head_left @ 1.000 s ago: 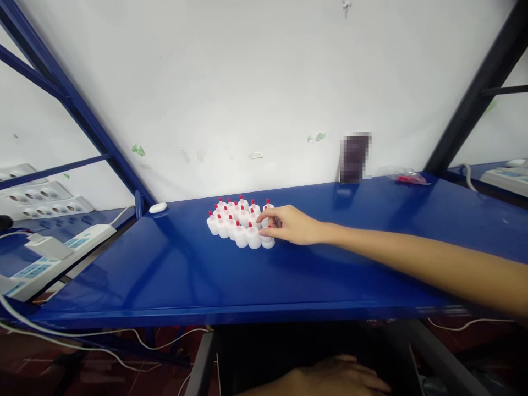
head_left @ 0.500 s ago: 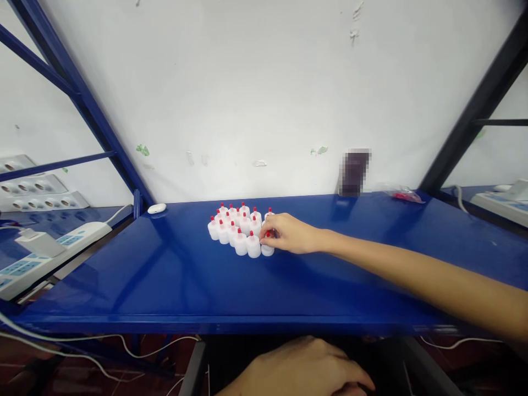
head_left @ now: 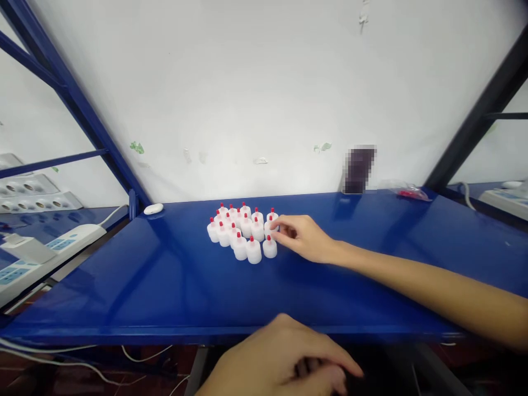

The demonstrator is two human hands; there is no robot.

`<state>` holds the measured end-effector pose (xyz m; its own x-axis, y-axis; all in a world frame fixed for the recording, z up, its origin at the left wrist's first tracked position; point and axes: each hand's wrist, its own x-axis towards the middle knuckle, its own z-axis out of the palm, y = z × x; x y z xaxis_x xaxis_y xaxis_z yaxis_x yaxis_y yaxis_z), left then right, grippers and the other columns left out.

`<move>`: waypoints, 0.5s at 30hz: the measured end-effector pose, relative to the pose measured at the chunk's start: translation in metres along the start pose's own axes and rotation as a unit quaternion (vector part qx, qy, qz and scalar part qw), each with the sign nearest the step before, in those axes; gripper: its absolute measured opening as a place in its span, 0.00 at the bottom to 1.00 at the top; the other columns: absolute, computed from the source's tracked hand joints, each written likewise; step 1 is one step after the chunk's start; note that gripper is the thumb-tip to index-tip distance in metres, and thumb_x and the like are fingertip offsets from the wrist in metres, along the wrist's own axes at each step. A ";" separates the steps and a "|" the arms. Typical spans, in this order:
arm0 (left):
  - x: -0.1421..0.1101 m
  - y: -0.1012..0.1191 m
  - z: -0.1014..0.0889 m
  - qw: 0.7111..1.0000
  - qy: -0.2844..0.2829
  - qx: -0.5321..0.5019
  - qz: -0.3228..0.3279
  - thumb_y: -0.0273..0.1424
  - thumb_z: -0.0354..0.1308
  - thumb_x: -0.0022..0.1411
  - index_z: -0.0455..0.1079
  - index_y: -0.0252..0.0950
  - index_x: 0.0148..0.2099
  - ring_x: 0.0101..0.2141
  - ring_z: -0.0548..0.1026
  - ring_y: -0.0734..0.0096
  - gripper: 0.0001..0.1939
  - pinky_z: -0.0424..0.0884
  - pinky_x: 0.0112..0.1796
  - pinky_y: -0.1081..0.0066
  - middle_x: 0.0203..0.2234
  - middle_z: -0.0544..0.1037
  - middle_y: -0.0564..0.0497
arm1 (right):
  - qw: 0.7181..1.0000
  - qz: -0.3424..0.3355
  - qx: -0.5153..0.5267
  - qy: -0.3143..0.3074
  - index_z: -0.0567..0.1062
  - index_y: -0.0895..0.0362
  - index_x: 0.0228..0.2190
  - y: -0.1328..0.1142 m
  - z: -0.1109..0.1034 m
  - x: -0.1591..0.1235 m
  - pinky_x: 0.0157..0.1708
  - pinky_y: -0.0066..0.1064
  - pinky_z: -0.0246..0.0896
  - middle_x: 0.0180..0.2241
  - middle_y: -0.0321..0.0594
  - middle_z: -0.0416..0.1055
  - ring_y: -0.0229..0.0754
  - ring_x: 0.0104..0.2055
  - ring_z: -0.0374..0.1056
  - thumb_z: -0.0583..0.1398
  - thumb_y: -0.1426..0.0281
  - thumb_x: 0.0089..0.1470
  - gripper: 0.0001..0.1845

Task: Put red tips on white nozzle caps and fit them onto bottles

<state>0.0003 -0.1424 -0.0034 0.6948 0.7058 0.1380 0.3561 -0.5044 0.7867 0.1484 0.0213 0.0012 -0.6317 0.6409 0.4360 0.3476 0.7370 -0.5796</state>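
Several small white bottles (head_left: pixel 253 253) with red tips stand upright in a close cluster on the blue table (head_left: pixel 165 275). My right hand (head_left: pixel 301 236) reaches in from the right. Its thumb and forefinger are apart at the right side of the cluster, the tips overlapping a bottle (head_left: pixel 270 230) in the right-hand column; whether they touch it is hard to tell. Just in front of those fingertips stands another bottle (head_left: pixel 270 250), slightly apart from its left neighbour. My left hand (head_left: pixel 284 357) hovers over the table's front edge, loosely curled with thumb and forefinger apart, holding nothing visible.
A white oval case (head_left: pixel 153 209) lies at the back left. A pixelated dark upright object (head_left: pixel 358 170) leans on the wall, and a clear bag with red contents (head_left: pixel 412 193) lies at the back right. Blue frame posts and a power strip (head_left: pixel 37 258) flank the left side.
My right hand has let go of the front-right bottle and moved right, uncovering it. My left hand has risen from below to the table's front edge. The view has shifted slightly.
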 end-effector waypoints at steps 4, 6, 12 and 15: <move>-0.007 -0.011 -0.003 0.940 0.298 0.153 0.055 0.24 0.52 0.64 0.77 0.39 0.44 0.31 0.79 0.71 0.13 0.76 0.38 0.71 0.29 0.81 0.52 | 0.998 -0.008 -0.053 0.017 0.69 0.56 0.24 0.015 -0.008 -0.019 0.29 0.30 0.52 0.20 0.32 0.63 0.35 0.23 0.56 0.55 0.64 0.61 0.15; -0.003 -0.019 -0.001 0.923 0.326 0.191 0.072 0.22 0.52 0.63 0.75 0.38 0.43 0.27 0.78 0.72 0.12 0.76 0.35 0.72 0.27 0.81 0.53 | 0.995 -0.013 -0.100 -0.019 0.67 0.56 0.22 0.020 -0.010 -0.024 0.34 0.33 0.53 0.19 0.33 0.64 0.36 0.24 0.58 0.55 0.65 0.61 0.17; 0.012 -0.038 -0.002 0.925 0.308 0.193 0.110 0.21 0.52 0.59 0.73 0.36 0.39 0.19 0.75 0.74 0.10 0.70 0.23 0.74 0.22 0.79 0.56 | 0.982 -0.002 -0.164 -0.095 0.65 0.55 0.22 0.023 -0.008 -0.024 0.39 0.37 0.53 0.16 0.31 0.62 0.36 0.21 0.50 0.53 0.67 0.63 0.17; 0.013 -0.046 -0.005 0.946 0.258 0.168 0.102 0.24 0.51 0.61 0.73 0.36 0.38 0.16 0.72 0.74 0.09 0.65 0.20 0.75 0.17 0.75 0.57 | 0.982 0.005 -0.149 -0.117 0.65 0.54 0.22 0.023 -0.008 -0.020 0.36 0.34 0.54 0.16 0.31 0.61 0.37 0.21 0.52 0.53 0.68 0.63 0.17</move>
<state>-0.0099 -0.1075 -0.0349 0.4040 0.6822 0.6095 0.4862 -0.7245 0.4887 0.1746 0.0270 -0.0158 -0.7578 0.6066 0.2405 0.5196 0.7839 -0.3400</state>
